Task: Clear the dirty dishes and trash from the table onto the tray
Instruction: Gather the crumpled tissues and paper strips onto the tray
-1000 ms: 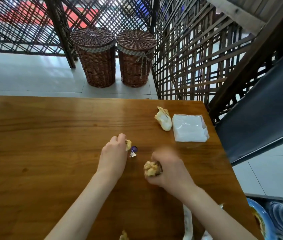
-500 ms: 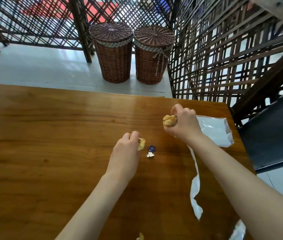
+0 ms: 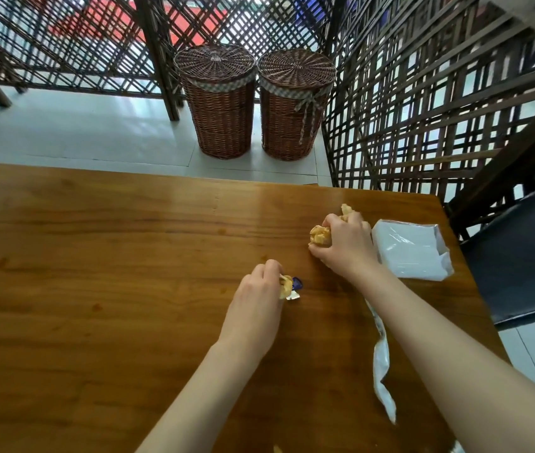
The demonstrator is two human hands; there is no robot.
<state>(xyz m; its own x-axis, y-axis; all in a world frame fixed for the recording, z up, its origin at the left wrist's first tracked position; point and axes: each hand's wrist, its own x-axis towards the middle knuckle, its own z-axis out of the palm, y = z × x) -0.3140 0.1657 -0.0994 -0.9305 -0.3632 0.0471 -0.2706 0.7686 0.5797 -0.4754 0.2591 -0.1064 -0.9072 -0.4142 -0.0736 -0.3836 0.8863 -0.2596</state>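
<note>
Left hand: the left hand (image 3: 256,302) rests low on the worktop (image 3: 112,289), its fingers curled in a closed grip round a small yellowish crumpled scrap (image 3: 285,285).
Foil wrapper: a small blue and silver wrapper (image 3: 295,288) lies on the wood, touching the scrap at the left fingertips.
Right hand: the right hand (image 3: 344,246) sits farther out, toward the far right corner, its grip closed round a crumpled yellow-brown wad of paper (image 3: 320,236); a second yellowish piece (image 3: 346,210) pokes out beyond the knuckles, and whether the fingers hold it too cannot be told.
Tissue pack: a white plastic-wrapped pack (image 3: 410,250) lies just beside the right hand, near the worktop's right edge.
Plastic strip: a long white strip (image 3: 381,358) trails along the wood beside the right forearm.
Near edge: a small yellowish bit (image 3: 277,448) shows at the bottom border, too cut off to identify.
Beyond the worktop: two lidded wicker baskets (image 3: 220,103) stand side by side on the pale floor before a dark lattice screen (image 3: 423,109); a dark chair seat (image 3: 527,256) sits to the right.
</note>
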